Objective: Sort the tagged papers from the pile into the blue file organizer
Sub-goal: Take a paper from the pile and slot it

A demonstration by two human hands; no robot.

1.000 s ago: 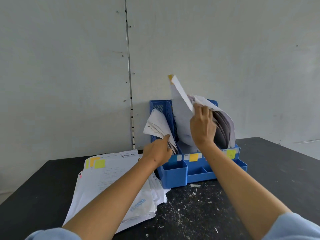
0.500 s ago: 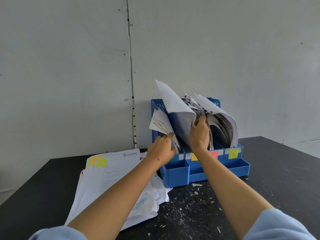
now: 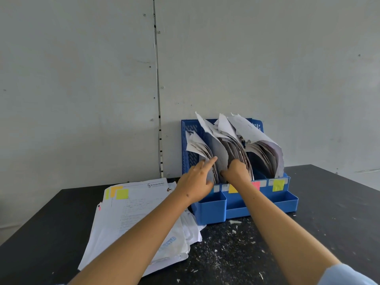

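The blue file organizer (image 3: 211, 210) stands against the wall on the black table, its slots full of curled white papers and its front marked with yellow, pink and yellow-green tags. My right hand (image 3: 236, 172) is pushed down into the middle slot, its fingers curled round the lower edge of a grey-white sheet (image 3: 219, 153). My left hand (image 3: 195, 182) reaches to the left slot with its forefinger stretched out against the papers there. The pile of tagged papers (image 3: 131, 210) lies flat to the left of the organizer, under my left forearm, with yellow and orange tags at its top corner.
The black table (image 3: 329, 223) is speckled with white paper scraps in front of the organizer. A grey panelled wall (image 3: 82, 89) stands right behind it. The table's left edge falls away near the pile.
My right hand has gone from holding the sheet high above the organizer to pushing it down into the middle slot. My left hand's forefinger has straightened against the left slot's papers.
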